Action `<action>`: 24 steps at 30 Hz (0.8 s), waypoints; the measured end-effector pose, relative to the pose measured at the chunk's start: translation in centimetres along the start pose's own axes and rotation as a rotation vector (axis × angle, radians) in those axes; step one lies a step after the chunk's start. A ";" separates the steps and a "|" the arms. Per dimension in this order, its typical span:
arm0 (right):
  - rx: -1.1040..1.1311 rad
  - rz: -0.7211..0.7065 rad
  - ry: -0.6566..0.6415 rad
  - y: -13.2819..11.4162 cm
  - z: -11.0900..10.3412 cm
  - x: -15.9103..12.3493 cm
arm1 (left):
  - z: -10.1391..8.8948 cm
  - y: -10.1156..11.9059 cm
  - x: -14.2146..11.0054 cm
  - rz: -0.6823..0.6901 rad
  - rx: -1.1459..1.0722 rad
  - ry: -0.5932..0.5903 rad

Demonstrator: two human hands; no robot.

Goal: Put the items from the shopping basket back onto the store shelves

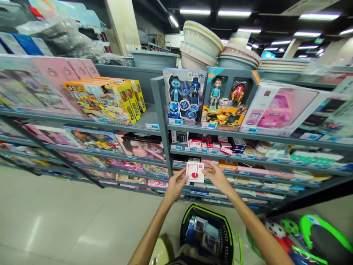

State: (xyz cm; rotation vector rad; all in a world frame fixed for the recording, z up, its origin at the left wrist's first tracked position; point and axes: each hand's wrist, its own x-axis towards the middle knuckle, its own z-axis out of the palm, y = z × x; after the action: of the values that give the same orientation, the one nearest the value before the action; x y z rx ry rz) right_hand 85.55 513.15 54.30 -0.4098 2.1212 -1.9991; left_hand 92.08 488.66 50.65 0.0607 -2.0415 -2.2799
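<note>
While the left grip [177, 184] and right grip [216, 177] pinch a white box [195, 173] by its opposite side edges, its printed face shows. Box is before the grey shelving unit [160, 110], above the black basket [205, 208]. Pale floor [60, 217] gives wide room leftward; spotted balls [275, 228] narrow the right side.

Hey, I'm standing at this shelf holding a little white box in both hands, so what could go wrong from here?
The small white box is held near its side edges by your left hand and right hand, so it might slip if either grip loosens.

The black basket stands on the floor close in front of you; stepping forward could knock it.

The tubs stacked at a tilt on top of the shelving might slide if bumped.
</note>
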 end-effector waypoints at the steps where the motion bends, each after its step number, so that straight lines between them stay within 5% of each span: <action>1: -0.049 -0.029 0.015 -0.6 -0.2 1.2 | -0.3 0.8 1.6 0.074 0.098 -0.001; 4: -0.261 -0.145 0.044 -2.4 -1.0 5.0 | -0.6 3.8 6.7 0.267 0.374 -0.013; 10: -0.554 -0.397 0.095 -5.1 -1.6 11.5 | -0.3 7.3 14.0 0.343 0.508 0.038; 18: -0.772 -0.457 0.009 -4.4 -2.5 15.4 | -0.5 6.9 17.7 0.332 0.564 0.058; 24: -0.933 -0.343 -0.032 -3.7 -3.2 17.2 | -0.3 4.9 19.6 0.286 0.513 -0.050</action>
State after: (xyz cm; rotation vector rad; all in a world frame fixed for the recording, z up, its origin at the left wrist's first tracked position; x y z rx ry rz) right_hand 68.57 510.25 58.94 -0.9723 2.9990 -0.9485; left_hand 72.73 486.10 55.99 -0.2424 -2.4217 -1.5716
